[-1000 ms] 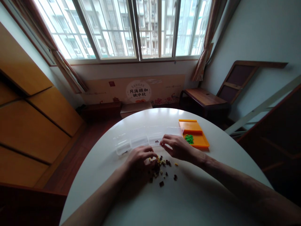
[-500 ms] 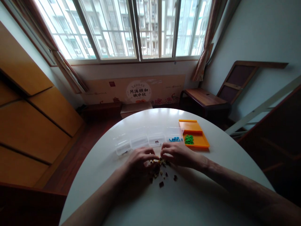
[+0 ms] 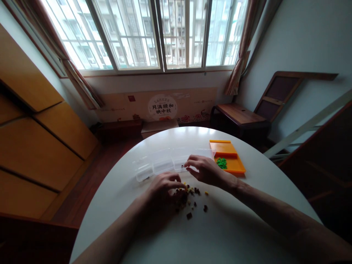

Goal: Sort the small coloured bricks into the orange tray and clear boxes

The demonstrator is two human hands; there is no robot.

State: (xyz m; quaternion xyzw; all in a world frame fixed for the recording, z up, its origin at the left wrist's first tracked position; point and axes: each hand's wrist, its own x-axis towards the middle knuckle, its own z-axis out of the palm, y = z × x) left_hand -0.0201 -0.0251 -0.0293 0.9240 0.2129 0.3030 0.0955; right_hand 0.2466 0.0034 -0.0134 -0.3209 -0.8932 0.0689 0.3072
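Note:
A small heap of dark and yellow pieces lies on the round white table. My left hand rests on the heap's left side, its fingers curled over the pieces. My right hand hovers over a clear plastic compartment box at its right part, fingertips pinched together above a cell that holds a dark piece. Whether a piece sits in the pinch is too small to make out. An orange tray with green pieces lies just right of that hand.
A dark wooden side table and a leaning wooden frame stand beyond the table at right. A printed cardboard panel leans under the window. Yellow cabinet doors line the left wall.
My right hand has lifted from the heap and moved forward to the clear box, now covering the blue pieces. My left hand has stayed on the heap.

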